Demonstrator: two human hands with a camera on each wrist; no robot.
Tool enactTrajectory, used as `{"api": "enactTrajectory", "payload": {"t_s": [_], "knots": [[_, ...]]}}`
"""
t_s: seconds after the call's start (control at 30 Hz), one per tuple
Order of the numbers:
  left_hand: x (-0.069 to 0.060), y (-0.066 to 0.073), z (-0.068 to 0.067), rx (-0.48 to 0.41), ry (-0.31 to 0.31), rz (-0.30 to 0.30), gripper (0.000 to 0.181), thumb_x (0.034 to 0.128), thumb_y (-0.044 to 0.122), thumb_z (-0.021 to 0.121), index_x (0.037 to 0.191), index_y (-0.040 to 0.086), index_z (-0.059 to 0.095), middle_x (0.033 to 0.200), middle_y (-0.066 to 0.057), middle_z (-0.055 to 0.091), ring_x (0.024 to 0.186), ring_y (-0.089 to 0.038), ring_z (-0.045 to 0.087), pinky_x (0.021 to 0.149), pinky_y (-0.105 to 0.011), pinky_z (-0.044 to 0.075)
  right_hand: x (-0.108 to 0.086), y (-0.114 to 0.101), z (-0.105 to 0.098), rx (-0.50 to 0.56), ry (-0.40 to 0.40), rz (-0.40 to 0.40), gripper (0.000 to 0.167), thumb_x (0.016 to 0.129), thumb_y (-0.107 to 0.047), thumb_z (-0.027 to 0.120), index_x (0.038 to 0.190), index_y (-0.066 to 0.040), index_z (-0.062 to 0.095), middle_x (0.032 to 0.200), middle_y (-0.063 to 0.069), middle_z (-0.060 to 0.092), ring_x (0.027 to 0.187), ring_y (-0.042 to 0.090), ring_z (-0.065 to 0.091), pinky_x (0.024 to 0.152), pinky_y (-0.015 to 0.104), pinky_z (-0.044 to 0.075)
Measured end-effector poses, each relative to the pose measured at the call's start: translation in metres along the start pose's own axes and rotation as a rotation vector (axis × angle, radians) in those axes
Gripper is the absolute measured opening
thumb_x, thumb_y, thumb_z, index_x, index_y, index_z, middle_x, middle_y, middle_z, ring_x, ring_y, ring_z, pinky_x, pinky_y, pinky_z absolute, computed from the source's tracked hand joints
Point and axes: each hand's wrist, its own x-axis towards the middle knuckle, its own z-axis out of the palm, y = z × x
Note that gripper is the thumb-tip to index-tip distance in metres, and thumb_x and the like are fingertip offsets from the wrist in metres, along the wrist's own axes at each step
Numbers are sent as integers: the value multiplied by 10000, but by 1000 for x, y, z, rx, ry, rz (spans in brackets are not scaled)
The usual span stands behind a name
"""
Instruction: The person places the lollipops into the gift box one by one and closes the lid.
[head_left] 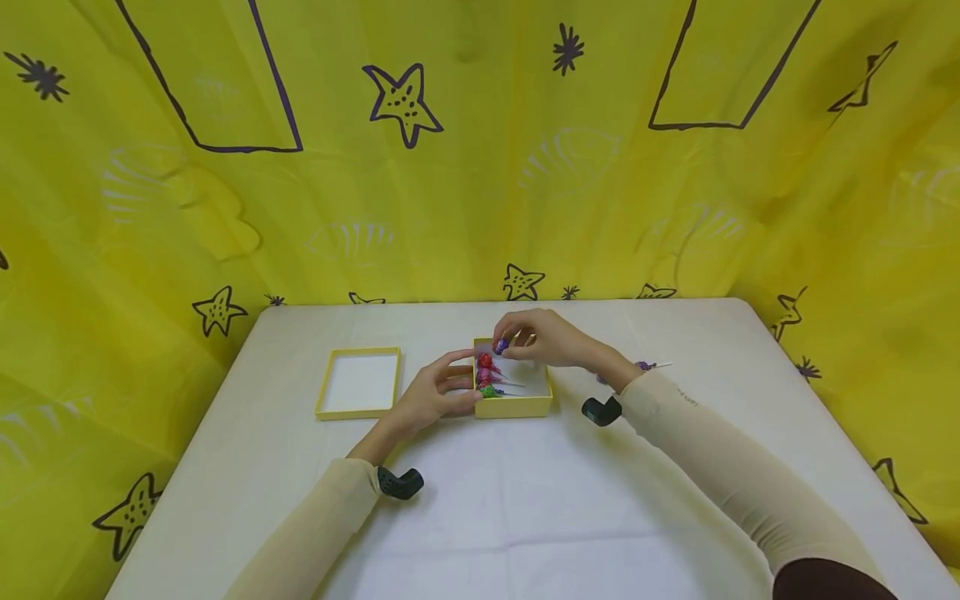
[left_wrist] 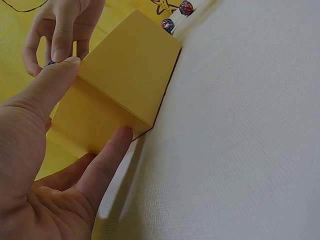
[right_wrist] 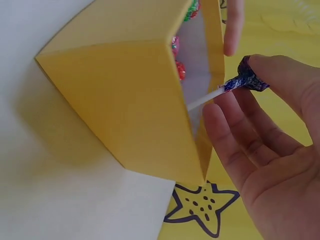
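A yellow box (head_left: 513,407) with a white inside stands open-topped on the table. My left hand (head_left: 427,400) holds its left side, the thumb at the top edge and fingers against the wall in the left wrist view. Over the back left of the box, my right hand (head_left: 551,337) pinches a lollipop (right_wrist: 245,80) in a dark blue-purple wrapper by its head. Its white stick points into the box. Inside lie a red lollipop (head_left: 486,360), pink ones (head_left: 484,378) and a green one (head_left: 491,391), heads toward the left wall.
The yellow-rimmed lid (head_left: 358,414) lies to the left of the box, white inside up. Right of the box, partly behind my right wrist, are two dark-wrapped lollipops (head_left: 647,365) on the white-covered table (head_left: 510,500). A yellow patterned curtain (head_left: 480,208) hangs behind.
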Motion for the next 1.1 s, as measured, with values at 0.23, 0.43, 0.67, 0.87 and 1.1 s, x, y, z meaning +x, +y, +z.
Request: {"api": "enactTrajectory", "payload": {"t_s": [0.23, 0.43, 0.67, 0.87, 1.1], "knots": [[0, 1, 0, -2, -5, 18, 741, 927, 101, 778, 1565, 197, 414, 1523, -213, 465, 1328, -374, 540, 1000, -417, 548, 1, 4, 11, 9, -28, -12, 245, 927, -44, 756, 1168, -66, 723, 1101, 50, 743, 943, 189, 688, 860, 335, 592], [0, 2, 0, -4, -1, 16, 752, 923, 80, 779, 1569, 186, 409, 1517, -220, 470, 1325, -372, 544, 997, -409, 549, 2, 5, 20, 10, -49, 0, 231, 931, -39, 750, 1160, -63, 723, 1093, 43, 736, 969, 186, 680, 871, 329, 587], [0, 1, 0, -1, -1, 11, 743, 924, 102, 782, 1563, 210, 417, 1520, -211, 465, 1337, -374, 533, 1029, -421, 528, 3, 6, 29, -7, -62, -14, 234, 923, -43, 763, 1152, -63, 718, 1063, 37, 739, 928, 164, 689, 842, 301, 592], [-1, 1, 0, 4, -1, 20, 728, 929, 76, 769, 1557, 210, 426, 1518, -207, 466, 1332, -380, 536, 1013, -412, 540, 5, 3, 35, -32, -66, 15, 230, 927, -49, 756, 1151, -72, 712, 1051, 44, 734, 905, 173, 679, 831, 292, 590], [1, -1, 0, -8, -1, 31, 723, 927, 51, 763, 1554, 199, 433, 1507, -216, 479, 1315, -379, 550, 991, -390, 553, 7, 2, 39, -60, -84, 67, 196, 936, -73, 757, 1125, -105, 716, 1061, 26, 729, 928, 179, 677, 851, 296, 588]]}}
